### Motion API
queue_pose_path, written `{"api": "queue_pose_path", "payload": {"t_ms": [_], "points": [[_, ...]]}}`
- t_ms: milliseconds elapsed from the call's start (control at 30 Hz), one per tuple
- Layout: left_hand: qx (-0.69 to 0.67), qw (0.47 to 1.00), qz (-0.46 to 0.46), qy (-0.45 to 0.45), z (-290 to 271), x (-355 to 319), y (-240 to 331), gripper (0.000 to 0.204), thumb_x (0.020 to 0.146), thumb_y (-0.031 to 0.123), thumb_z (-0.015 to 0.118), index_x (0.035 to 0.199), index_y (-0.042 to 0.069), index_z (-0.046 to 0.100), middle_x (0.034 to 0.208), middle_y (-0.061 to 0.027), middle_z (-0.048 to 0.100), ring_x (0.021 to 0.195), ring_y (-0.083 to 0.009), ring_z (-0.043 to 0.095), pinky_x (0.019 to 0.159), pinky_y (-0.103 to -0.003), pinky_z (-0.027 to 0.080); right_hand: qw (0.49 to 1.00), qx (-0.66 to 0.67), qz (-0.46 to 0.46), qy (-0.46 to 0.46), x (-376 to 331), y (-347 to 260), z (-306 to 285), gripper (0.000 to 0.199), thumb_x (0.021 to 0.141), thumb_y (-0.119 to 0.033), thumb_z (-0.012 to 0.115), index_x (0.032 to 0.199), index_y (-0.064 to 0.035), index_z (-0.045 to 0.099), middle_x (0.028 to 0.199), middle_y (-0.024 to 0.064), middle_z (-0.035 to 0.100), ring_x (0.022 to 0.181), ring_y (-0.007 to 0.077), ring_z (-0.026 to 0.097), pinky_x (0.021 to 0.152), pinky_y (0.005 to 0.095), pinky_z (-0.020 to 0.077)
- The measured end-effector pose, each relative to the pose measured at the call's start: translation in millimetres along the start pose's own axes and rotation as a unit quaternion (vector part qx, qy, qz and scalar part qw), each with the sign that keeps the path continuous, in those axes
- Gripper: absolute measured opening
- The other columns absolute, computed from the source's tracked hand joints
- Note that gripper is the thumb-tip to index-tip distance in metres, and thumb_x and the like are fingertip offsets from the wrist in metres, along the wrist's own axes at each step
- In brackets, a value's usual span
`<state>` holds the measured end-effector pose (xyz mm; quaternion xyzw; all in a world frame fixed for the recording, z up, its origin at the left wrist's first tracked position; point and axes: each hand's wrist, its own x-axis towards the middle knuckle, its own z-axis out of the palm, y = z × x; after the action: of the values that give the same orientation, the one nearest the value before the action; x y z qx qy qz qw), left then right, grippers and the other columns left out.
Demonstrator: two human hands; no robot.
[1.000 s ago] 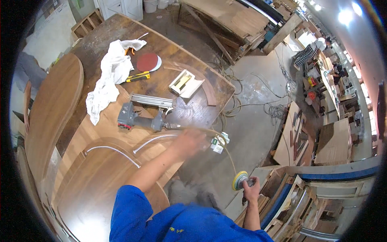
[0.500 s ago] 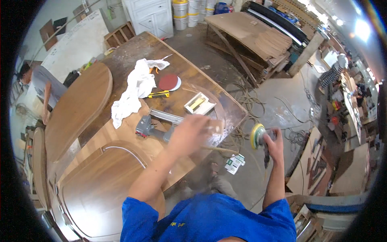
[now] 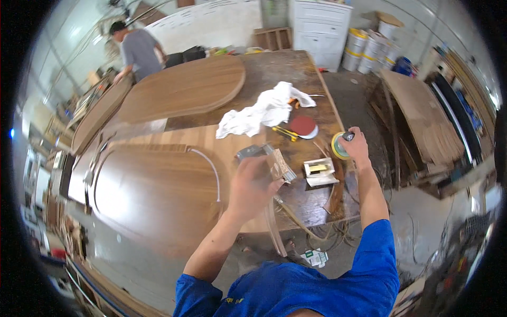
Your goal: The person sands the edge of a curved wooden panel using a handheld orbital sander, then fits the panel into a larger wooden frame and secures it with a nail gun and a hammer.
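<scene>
Sander [image 3: 338, 147] up from over the floor to the table's [image 3: 285, 64] right edge.
The right hand [image 3: 356, 145] has risen with it; the box [image 3: 317, 178] and red disc [image 3: 303, 126], earlier well apart from its fingers, now lie near, to their left. The left hand [image 3: 250, 186] has moved over the nailer [image 3: 250, 152], partly covering it, and a wood piece [image 3: 278, 162] has appeared at its blurred fingertips. The view has swung left, showing more of a co-worker [image 3: 140, 53].

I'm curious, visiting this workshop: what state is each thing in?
Yellow-green round sander: held in right hand; running unclear.
Speckled tan block: held in left hand, blurred.
White cloth: crumpled.
White rectangular box: open, yellow piece inside.
Round red disc: flat, partly covering a white disc.
White upright cabinet: closed.
</scene>
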<state>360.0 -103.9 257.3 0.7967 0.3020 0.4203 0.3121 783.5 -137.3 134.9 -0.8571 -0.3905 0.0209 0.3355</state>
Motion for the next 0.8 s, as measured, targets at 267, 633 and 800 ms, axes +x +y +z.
{"api": "queue_pose_path", "payload": {"t_ms": [267, 633, 800], "points": [[-0.278, 0.937, -0.177, 0.111, -13.5, -42.0, -18.0, 0.058, 0.093, -0.002, 0.072, 0.146, 0.000, 0.049, 0.130, -0.0120, 0.063, 0.117, -0.0206, 0.066, 0.095, -0.037, 0.057, 0.993, -0.030, -0.047, -0.103, 23.8, 15.1, 89.6, 0.068, 0.081, -0.040, 0.082, 0.139, -0.0117, 0.059, 0.134, 0.0263, 0.065, 0.126, 0.0419, 0.062, 0.105, 0.0476, 0.0513], [-0.392, 0.897, -0.150, 0.141, -11.7, -37.8, -34.3, 0.049, 0.097, -0.002, 0.063, 0.145, -0.002, 0.049, 0.129, -0.0104, 0.063, 0.117, -0.0210, 0.064, 0.103, -0.038, 0.053, 0.974, 0.167, -0.054, -0.145, -2.1, 30.5, 47.4, 0.073, 0.092, -0.032, 0.078, 0.152, -0.0021, 0.051, 0.147, 0.0256, 0.059, 0.138, 0.0359, 0.057, 0.116, 0.0407, 0.0436], [-0.405, 0.882, -0.175, 0.164, -18.9, -41.5, -47.4, 0.046, 0.098, -0.002, 0.060, 0.143, -0.002, 0.051, 0.126, -0.0106, 0.065, 0.116, -0.0222, 0.064, 0.103, -0.039, 0.053, 0.988, 0.102, -0.048, -0.104, -3.2, 62.8, 52.9, 0.068, 0.093, -0.031, 0.077, 0.151, -0.0024, 0.053, 0.141, 0.0228, 0.063, 0.133, 0.0347, 0.060, 0.113, 0.0402, 0.0451]]}}
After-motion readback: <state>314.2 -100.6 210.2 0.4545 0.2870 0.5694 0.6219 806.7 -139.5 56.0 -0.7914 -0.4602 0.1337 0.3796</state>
